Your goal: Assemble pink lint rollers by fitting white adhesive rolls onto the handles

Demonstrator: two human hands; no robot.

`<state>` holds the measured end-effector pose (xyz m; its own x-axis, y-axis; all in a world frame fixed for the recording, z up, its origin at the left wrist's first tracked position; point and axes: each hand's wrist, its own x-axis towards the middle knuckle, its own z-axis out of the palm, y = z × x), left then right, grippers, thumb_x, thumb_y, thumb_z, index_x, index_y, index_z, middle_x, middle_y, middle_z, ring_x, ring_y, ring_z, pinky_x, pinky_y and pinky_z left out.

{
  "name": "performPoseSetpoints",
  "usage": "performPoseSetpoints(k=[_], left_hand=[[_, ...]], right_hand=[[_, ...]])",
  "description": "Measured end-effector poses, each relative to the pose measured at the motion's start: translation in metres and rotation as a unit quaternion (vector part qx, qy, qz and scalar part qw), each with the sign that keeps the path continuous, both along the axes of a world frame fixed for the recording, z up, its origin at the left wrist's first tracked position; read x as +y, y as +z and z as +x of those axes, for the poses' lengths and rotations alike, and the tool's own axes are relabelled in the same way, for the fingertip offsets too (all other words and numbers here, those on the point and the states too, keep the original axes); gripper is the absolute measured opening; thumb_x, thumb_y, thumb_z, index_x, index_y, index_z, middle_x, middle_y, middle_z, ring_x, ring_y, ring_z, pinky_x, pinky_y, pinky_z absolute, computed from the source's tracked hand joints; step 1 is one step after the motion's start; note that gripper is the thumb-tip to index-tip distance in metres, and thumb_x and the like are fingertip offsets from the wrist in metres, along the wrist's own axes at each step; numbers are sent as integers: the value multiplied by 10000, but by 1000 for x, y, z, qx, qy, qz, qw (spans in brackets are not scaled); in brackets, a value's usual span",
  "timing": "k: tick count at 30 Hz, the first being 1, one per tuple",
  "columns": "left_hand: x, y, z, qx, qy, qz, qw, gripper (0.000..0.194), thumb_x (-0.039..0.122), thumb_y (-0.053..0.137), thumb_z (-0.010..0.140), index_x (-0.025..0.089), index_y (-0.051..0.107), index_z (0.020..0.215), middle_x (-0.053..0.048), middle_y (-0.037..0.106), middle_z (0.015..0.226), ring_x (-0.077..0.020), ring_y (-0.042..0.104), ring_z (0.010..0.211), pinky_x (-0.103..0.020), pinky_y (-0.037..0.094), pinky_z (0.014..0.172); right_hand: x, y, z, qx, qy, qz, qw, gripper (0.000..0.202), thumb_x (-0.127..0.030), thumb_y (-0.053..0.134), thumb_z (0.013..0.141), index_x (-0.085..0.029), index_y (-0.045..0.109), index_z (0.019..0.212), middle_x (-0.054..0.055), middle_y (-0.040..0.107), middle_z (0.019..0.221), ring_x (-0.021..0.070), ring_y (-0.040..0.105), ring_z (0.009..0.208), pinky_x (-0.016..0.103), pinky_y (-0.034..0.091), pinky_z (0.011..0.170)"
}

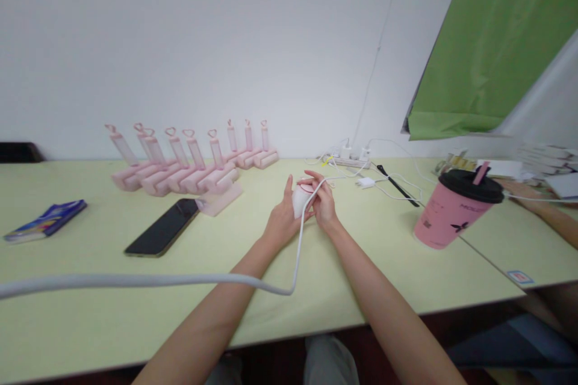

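Note:
Between my two hands, over the middle of the table, is a small white rounded object point(298, 201) with a thin red or pink line near its top. My left hand point(283, 216) is wrapped round its left side, thumb pointing up. The fingers of my right hand point(324, 201) bend over its right side and top. A white cable point(300, 246) passes in front of the hands and hides part of the object.
Pink items with heart-shaped loops point(180, 174) stand at the back left. A phone point(165, 227) and a blue packet point(47, 221) lie left. A pink cup point(454, 210), a power strip point(352, 162), a black strap point(397, 185) and another person's arm point(542, 210) are right.

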<state>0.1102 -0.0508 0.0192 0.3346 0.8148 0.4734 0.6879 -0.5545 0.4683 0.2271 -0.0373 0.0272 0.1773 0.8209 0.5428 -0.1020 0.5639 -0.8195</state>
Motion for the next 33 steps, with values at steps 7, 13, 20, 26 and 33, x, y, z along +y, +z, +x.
performPoseSetpoints(k=[7, 13, 20, 26, 33], left_hand=[[-4, -2, 3, -38, -28, -9, 999, 987, 380, 596, 745, 196, -119, 1400, -110, 563, 1119, -237, 611, 918, -290, 432, 739], [-4, 1, 7, -86, -43, -17, 995, 925, 317, 571, 756, 197, -75, 1405, -89, 607, 1045, -216, 618, 829, -290, 428, 705], [9, 0, 1, -120, 9, -50, 992, 709, 433, 579, 737, 169, 281, 1324, -121, 622, 1027, -236, 612, 838, -303, 432, 698], [9, 1, -5, -110, -6, -59, 992, 645, 492, 583, 721, 198, 397, 1264, -112, 612, 1085, -259, 594, 940, -323, 436, 754], [7, 1, -1, -102, 25, -74, 992, 835, 496, 620, 688, 186, 252, 1370, -142, 623, 1060, -295, 603, 918, -336, 430, 732]], right_hand=[[-3, 2, 3, 82, 89, -33, 992, 357, -290, 418, 802, -169, 513, 1124, 78, 661, 992, 188, 590, 953, 308, 450, 837], [-1, 2, 6, 181, 172, -51, 967, 326, -300, 527, 750, -200, 550, 1059, 37, 670, 979, 185, 577, 1002, 339, 416, 913], [8, -15, 4, 144, 137, -109, 974, 364, -467, 560, 750, -206, 619, 996, 18, 658, 921, 152, 587, 828, 252, 454, 708], [12, -22, 5, 119, 108, -124, 979, 424, -502, 601, 704, -195, 637, 995, 35, 650, 983, 149, 578, 835, 234, 434, 673], [15, -24, 4, 101, 83, -111, 985, 385, -501, 566, 735, -192, 645, 951, 44, 653, 1003, 172, 579, 896, 271, 442, 768]])
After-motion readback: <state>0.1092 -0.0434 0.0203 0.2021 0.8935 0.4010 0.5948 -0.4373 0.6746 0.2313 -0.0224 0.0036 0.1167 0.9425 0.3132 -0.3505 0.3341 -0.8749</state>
